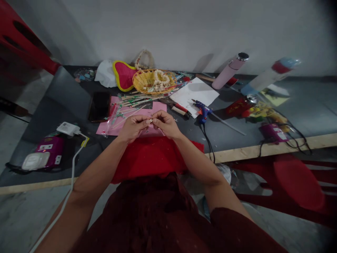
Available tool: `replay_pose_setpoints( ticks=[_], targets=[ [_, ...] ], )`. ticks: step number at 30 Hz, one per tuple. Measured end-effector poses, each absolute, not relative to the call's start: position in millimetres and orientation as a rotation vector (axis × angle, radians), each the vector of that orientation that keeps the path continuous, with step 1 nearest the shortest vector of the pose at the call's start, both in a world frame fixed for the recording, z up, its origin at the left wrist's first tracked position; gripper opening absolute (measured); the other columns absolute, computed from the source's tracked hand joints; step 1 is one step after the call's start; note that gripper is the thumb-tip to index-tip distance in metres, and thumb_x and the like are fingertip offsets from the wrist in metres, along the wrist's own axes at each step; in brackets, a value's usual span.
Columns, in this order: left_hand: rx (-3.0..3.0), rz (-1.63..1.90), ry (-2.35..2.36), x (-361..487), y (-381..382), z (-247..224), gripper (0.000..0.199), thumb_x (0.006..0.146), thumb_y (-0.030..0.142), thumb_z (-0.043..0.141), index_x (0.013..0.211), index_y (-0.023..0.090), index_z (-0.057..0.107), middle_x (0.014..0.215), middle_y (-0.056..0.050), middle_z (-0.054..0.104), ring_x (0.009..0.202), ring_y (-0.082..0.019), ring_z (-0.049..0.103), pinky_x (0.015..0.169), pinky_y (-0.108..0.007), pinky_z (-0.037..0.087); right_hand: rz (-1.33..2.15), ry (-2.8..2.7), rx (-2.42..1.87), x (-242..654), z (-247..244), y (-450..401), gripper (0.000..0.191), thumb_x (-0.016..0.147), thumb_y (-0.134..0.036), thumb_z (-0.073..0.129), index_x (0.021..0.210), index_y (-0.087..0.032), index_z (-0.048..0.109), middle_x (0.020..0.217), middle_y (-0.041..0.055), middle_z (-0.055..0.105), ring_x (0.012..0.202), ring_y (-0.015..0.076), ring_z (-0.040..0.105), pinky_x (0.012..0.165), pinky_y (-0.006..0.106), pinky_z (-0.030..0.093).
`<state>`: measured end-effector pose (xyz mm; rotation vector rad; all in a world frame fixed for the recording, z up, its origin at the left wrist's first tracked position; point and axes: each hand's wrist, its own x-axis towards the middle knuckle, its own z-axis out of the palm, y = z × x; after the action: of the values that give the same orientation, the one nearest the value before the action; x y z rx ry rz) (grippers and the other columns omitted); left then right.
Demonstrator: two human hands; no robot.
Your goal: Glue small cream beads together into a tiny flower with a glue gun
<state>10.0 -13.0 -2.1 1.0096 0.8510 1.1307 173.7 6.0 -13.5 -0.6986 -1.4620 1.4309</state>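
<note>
My left hand (135,127) and my right hand (166,123) meet above the pink paper (155,131), fingertips pinched together. Between them is a tiny pale piece (151,120), too small to name; both hands seem closed on it. Just beyond my left hand lie thin sticks (131,100) with green and red bits, some in clear wrapping. A red cloth (152,154) spreads below my wrists, over the table's front edge. Pliers (180,108) rest past my right hand, and a blue glue gun (203,111) with a glue stick in it lies to their right.
A yellow basket (143,81) holds a pale beaded string. Behind the hands stand a pink flask (230,71) and a clear bottle (271,77). A red can (240,105) is at right. Left are a phone (99,106), a purple power socket (48,151) and a white cable (71,186).
</note>
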Motion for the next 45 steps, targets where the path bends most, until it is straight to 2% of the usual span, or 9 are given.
replay_pose_setpoints(
  ticks=[7, 11, 15, 19, 28, 34, 37, 41, 45],
  targets=[
    [1.038, 1.120, 0.850, 8, -11, -6, 0.023, 0.063, 0.030, 0.077, 0.077, 0.013, 0.071, 0.065, -0.002, 0.063, 0.055, -0.008, 0.054, 0.055, -0.021, 0.044, 1.448, -1.463, -0.648, 172, -15, 5, 0.029, 0.077, -0.044, 0.064, 0.084, -0.019, 0.052, 0.072, -0.0043, 0.052, 0.052, 0.0037, 0.047, 0.050, 0.019, 0.044],
    [1.022, 1.114, 0.872, 8, -11, -4, 0.022, 0.065, 0.031, 0.076, 0.076, 0.013, 0.071, 0.068, -0.003, 0.065, 0.056, -0.007, 0.054, 0.056, -0.020, 0.043, 1.366, -1.537, -0.679, 175, -12, 6, 0.029, 0.079, -0.043, 0.063, 0.091, -0.018, 0.055, 0.075, -0.0019, 0.056, 0.058, 0.0055, 0.050, 0.053, 0.019, 0.044],
    [1.019, 1.115, 0.894, 7, -10, -1, 0.021, 0.066, 0.032, 0.075, 0.074, 0.013, 0.071, 0.066, -0.002, 0.064, 0.056, -0.007, 0.054, 0.055, -0.020, 0.042, 1.218, -1.635, -0.677, 177, -7, 5, 0.030, 0.080, -0.042, 0.062, 0.100, -0.019, 0.059, 0.087, 0.0022, 0.061, 0.074, 0.0094, 0.057, 0.069, 0.024, 0.049],
    [1.067, 1.086, 0.901, 6, -10, 1, 0.021, 0.066, 0.033, 0.074, 0.071, 0.013, 0.070, 0.063, -0.002, 0.063, 0.054, -0.007, 0.052, 0.052, -0.020, 0.038, 1.047, -1.732, -0.705, 178, -8, 5, 0.024, 0.083, -0.038, 0.059, 0.097, -0.019, 0.063, 0.089, 0.0034, 0.062, 0.083, 0.0121, 0.059, 0.078, 0.028, 0.049],
    [1.025, 1.083, 0.896, 8, -13, 2, 0.021, 0.066, 0.032, 0.075, 0.075, 0.014, 0.071, 0.063, -0.001, 0.062, 0.053, -0.006, 0.051, 0.053, -0.020, 0.040, 0.920, -1.764, -0.786, 176, -8, 3, 0.022, 0.083, -0.038, 0.058, 0.090, -0.018, 0.063, 0.084, 0.0026, 0.060, 0.077, 0.0111, 0.058, 0.073, 0.026, 0.048],
    [0.977, 1.127, 0.895, 8, -9, 1, 0.022, 0.066, 0.032, 0.074, 0.075, 0.013, 0.070, 0.069, -0.003, 0.065, 0.055, -0.007, 0.052, 0.053, -0.020, 0.042, 0.929, -1.694, -0.871, 179, -12, 7, 0.028, 0.085, -0.039, 0.054, 0.107, -0.021, 0.057, 0.094, 0.0038, 0.060, 0.081, 0.0127, 0.056, 0.073, 0.028, 0.048],
    [0.889, 1.141, 0.879, 7, -8, 3, 0.019, 0.064, 0.029, 0.075, 0.071, 0.013, 0.068, 0.068, -0.003, 0.065, 0.053, -0.006, 0.052, 0.053, -0.020, 0.043, 0.874, -1.667, -0.940, 186, -7, 10, 0.026, 0.086, -0.037, 0.053, 0.107, -0.022, 0.057, 0.093, 0.0036, 0.059, 0.075, 0.0123, 0.053, 0.068, 0.027, 0.046],
    [0.841, 1.156, 0.856, 8, -9, 8, 0.014, 0.064, 0.024, 0.074, 0.068, 0.013, 0.067, 0.064, -0.001, 0.063, 0.050, -0.004, 0.048, 0.052, -0.019, 0.043, 0.709, -1.653, -1.063, 219, 8, 12, 0.023, 0.085, -0.034, 0.053, 0.104, -0.022, 0.058, 0.088, 0.0020, 0.059, 0.070, 0.0115, 0.050, 0.065, 0.026, 0.043],
    [0.826, 1.172, 0.837, 10, -11, 11, 0.012, 0.065, 0.023, 0.072, 0.069, 0.013, 0.066, 0.065, -0.001, 0.064, 0.049, -0.004, 0.048, 0.051, -0.019, 0.043, 0.329, -1.558, -1.409, 285, 19, 14, 0.021, 0.086, -0.034, 0.049, 0.097, -0.019, 0.057, 0.087, 0.0031, 0.060, 0.071, 0.0121, 0.052, 0.070, 0.027, 0.042]
  ],
)
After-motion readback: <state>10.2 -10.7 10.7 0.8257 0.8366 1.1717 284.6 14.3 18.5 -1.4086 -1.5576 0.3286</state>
